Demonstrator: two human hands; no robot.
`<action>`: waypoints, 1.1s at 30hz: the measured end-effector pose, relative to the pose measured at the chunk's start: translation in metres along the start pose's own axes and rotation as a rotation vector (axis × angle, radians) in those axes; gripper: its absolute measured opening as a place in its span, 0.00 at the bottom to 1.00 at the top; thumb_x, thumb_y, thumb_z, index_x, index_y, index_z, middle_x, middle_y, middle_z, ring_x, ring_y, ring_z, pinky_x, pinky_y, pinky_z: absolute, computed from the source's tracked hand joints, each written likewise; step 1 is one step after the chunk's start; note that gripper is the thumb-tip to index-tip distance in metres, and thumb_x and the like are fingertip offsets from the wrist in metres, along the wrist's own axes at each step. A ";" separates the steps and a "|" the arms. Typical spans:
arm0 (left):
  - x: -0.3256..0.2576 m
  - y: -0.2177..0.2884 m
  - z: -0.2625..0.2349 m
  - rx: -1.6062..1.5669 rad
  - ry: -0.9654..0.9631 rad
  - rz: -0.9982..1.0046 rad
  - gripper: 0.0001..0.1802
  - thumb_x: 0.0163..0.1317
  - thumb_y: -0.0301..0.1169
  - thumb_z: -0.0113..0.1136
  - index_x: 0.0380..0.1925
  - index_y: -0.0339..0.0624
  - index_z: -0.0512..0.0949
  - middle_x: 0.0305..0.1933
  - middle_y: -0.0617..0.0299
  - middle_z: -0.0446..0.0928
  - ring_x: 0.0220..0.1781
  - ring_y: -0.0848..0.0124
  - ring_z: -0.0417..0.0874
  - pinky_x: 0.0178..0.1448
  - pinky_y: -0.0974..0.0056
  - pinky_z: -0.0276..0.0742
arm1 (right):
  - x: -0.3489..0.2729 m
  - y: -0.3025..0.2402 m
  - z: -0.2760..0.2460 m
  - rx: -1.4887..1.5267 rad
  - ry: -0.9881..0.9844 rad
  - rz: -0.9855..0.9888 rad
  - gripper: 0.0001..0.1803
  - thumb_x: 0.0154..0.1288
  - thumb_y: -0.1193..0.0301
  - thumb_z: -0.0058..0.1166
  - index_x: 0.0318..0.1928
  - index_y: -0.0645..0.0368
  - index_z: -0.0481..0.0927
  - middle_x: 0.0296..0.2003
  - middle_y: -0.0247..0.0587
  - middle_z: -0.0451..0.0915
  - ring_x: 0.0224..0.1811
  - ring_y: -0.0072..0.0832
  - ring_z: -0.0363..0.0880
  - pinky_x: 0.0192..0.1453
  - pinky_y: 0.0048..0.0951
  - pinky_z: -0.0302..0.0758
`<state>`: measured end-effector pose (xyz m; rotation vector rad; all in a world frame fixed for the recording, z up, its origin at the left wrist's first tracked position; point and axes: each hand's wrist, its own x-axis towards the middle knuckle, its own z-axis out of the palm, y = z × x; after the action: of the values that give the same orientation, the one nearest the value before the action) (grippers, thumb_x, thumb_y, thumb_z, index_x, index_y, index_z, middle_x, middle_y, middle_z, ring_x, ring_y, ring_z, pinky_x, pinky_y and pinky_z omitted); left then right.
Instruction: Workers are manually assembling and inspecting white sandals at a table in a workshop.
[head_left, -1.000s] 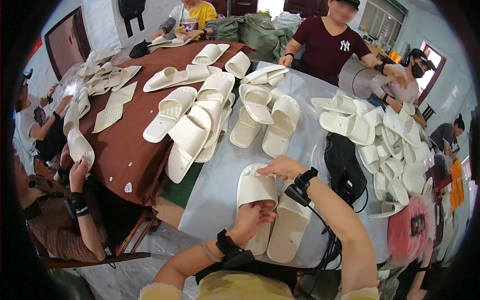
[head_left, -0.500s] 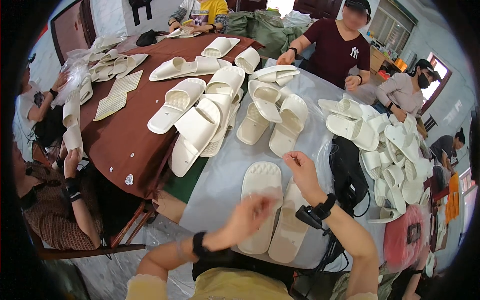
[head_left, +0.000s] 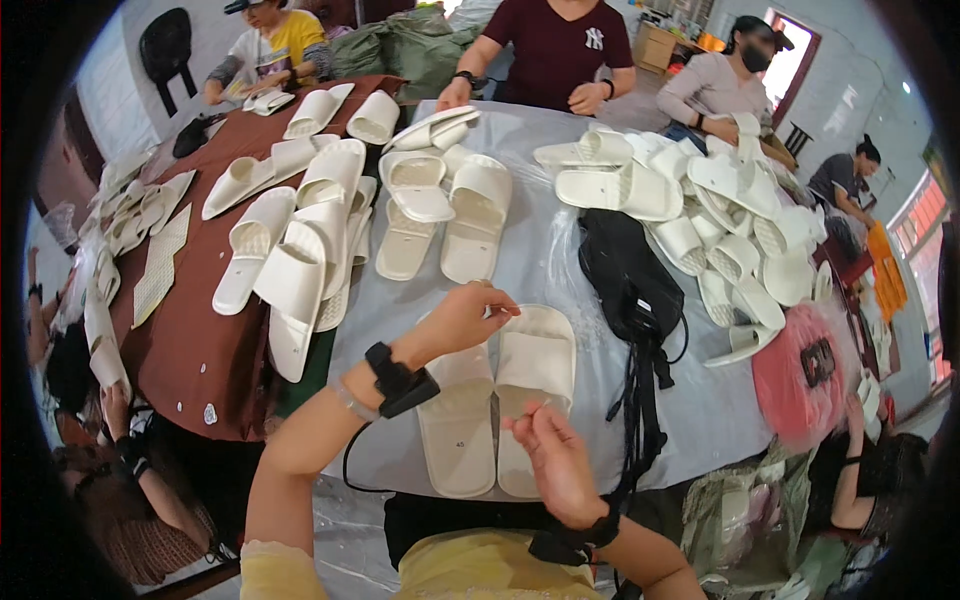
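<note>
Left hand [head_left: 462, 318] pinched, maybe empty, above slipper pair [head_left: 497, 400]; right hand [head_left: 557, 462] pinching something small, unclear; pair side by side on table [head_left: 560, 270].

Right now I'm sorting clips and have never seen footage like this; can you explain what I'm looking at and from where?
This is a wide, curved view from a camera worn on a person's head, looking down at their own two bare hands. The left hand hovers with fingers pinched over a pair of white slippers lying side by side on a grey-covered table. The right hand pinches near the right slipper's strap; what either grip holds is too small to tell. More white slippers are piled around, a black bag lies to the right, and other people work nearby.
</note>
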<state>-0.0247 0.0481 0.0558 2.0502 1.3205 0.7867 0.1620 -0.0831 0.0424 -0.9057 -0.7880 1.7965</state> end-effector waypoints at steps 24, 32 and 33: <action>0.037 -0.017 0.034 -0.226 -1.202 -0.246 0.13 0.55 0.30 0.58 0.41 0.41 0.78 0.29 0.75 0.77 0.27 0.84 0.69 0.31 0.75 0.67 | 0.020 0.037 -0.027 -0.090 0.170 0.149 0.10 0.62 0.79 0.40 0.44 0.65 0.72 0.28 0.42 0.78 0.23 0.26 0.79 0.24 0.24 0.78; 0.035 -0.027 0.042 -0.255 -1.346 -0.390 0.11 0.55 0.28 0.60 0.38 0.39 0.80 0.26 0.78 0.74 0.25 0.86 0.68 0.26 0.76 0.66 | 0.033 0.078 -0.037 0.465 0.216 0.484 0.03 0.63 0.74 0.48 0.37 0.56 0.73 0.26 0.33 0.76 0.24 0.20 0.73 0.23 0.17 0.68; 0.031 -0.026 0.042 -0.264 -1.346 -0.394 0.11 0.55 0.28 0.60 0.38 0.39 0.80 0.26 0.78 0.74 0.25 0.86 0.68 0.26 0.76 0.66 | 0.033 0.077 -0.036 0.462 0.219 0.491 0.03 0.63 0.74 0.48 0.37 0.56 0.73 0.26 0.33 0.76 0.24 0.20 0.73 0.23 0.17 0.68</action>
<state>0.0012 0.0801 0.0143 1.4393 0.6770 -0.5479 0.1481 -0.0751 -0.0467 -1.0102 0.0094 2.1270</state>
